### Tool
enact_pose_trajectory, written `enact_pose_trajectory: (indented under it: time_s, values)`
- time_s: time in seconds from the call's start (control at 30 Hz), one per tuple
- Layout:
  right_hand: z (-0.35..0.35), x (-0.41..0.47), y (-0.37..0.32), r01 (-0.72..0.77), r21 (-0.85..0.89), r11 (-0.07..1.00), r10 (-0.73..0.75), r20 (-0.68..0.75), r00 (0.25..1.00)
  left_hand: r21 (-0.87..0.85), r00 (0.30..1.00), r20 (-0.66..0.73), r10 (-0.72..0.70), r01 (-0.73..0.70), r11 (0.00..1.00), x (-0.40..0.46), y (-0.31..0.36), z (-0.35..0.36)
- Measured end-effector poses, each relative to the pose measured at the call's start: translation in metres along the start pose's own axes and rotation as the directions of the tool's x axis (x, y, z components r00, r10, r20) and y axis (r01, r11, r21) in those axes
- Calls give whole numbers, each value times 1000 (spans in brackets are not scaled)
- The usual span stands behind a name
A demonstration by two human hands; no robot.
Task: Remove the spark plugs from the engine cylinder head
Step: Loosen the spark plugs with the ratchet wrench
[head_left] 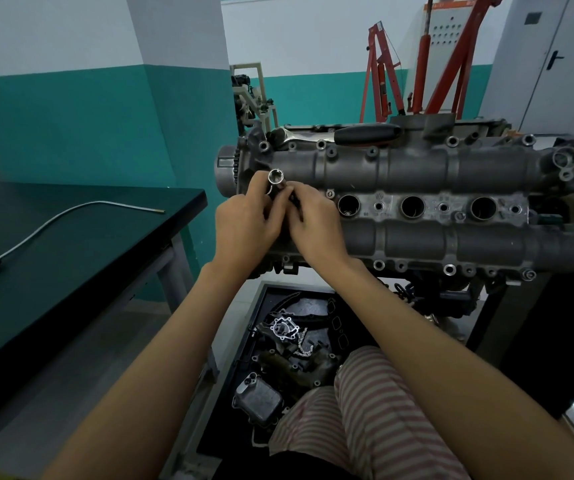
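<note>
The grey engine cylinder head [417, 168] lies across the stand in front of me. Three open spark plug wells [413, 206] show along its middle row; the leftmost spot is hidden behind my hands. My left hand [247, 223] grips a chrome spark plug socket [275, 178] whose hex opening faces the camera. My right hand [313, 220] pinches a dark, thin part against the socket's lower end; what it is I cannot make out. A ratchet with a black handle [365, 133] rests on the far side of the head.
A dark green workbench [71, 244] stands at the left with a flexible metal pick-up tool [53, 220] on it. Below the engine a black tray [292, 358] holds several engine parts. A red engine hoist [427, 64] stands behind.
</note>
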State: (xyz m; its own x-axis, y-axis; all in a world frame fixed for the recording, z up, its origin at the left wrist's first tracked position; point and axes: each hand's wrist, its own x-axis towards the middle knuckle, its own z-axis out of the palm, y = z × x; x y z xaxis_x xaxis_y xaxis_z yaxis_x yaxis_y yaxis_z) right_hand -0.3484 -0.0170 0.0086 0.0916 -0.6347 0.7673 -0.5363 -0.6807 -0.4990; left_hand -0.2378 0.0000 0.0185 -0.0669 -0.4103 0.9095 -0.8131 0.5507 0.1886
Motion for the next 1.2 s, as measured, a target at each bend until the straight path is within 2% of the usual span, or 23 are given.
enact_pose_trajectory:
  time_s: [0.27,0.47,0.57,0.67,0.83,0.93,1.2]
  values:
    - [5,2,2,-106,16,994,107,-74,992,-20,997,-37,-74,73,997,2,3,4]
    - [4,1,3,-45,-24,999,44,-33,998,-39,992,-39,-122,120,992,1,5,4]
    - [3,1,2,-38,-37,999,38,14,999,-15,995,-54,-79,78,997,1,6,4]
    - [3,1,2,-47,-67,997,48,23,999,-24,1000,-8,-29,29,999,0,2,1]
    - [5,4,0,-102,-83,991,99,-36,994,-74,995,-33,-98,95,993,1,4,2]
    - [6,5,0,-131,-95,987,128,-43,991,-59,995,-44,-90,87,994,2,6,3]
    - [4,2,0,-41,-62,997,41,-9,999,-71,1000,4,-30,30,997,-2,3,-2]
